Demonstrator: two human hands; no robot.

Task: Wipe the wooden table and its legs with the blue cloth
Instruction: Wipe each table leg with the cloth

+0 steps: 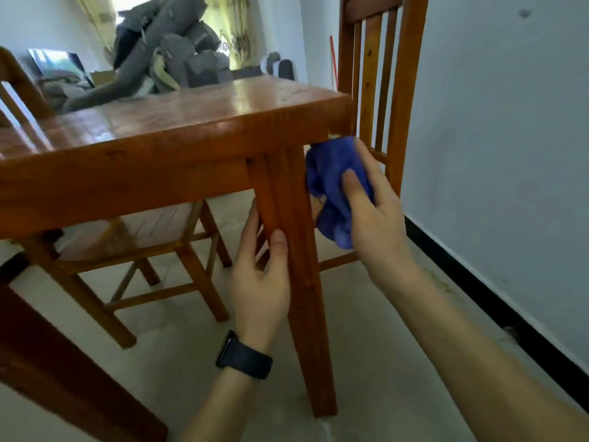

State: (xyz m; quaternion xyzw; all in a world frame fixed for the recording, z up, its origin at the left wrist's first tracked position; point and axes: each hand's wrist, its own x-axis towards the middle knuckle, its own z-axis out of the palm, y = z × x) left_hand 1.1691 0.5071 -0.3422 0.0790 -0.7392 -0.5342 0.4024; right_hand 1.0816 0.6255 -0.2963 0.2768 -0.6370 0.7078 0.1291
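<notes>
The wooden table (pixel 191 122) fills the left and middle, seen from low down near its corner. Its near corner leg (pixel 306 301) runs down to the floor. My left hand (pixel 261 282), with a black watch on the wrist, grips this leg from the left, thumb on the front face. My right hand (pixel 373 212) holds the bunched blue cloth (pixel 334 180) and presses it against the right side of the leg, just under the tabletop's edge. Part of the cloth is hidden behind the leg and my fingers.
A wooden chair (pixel 382 74) stands close behind the table corner, by the pale wall (pixel 494 154) with a black skirting. Another chair (pixel 153 244) is tucked under the table. A dark table leg (pixel 63 362) is at lower left. Grey cushions (pixel 165 49) are piled beyond.
</notes>
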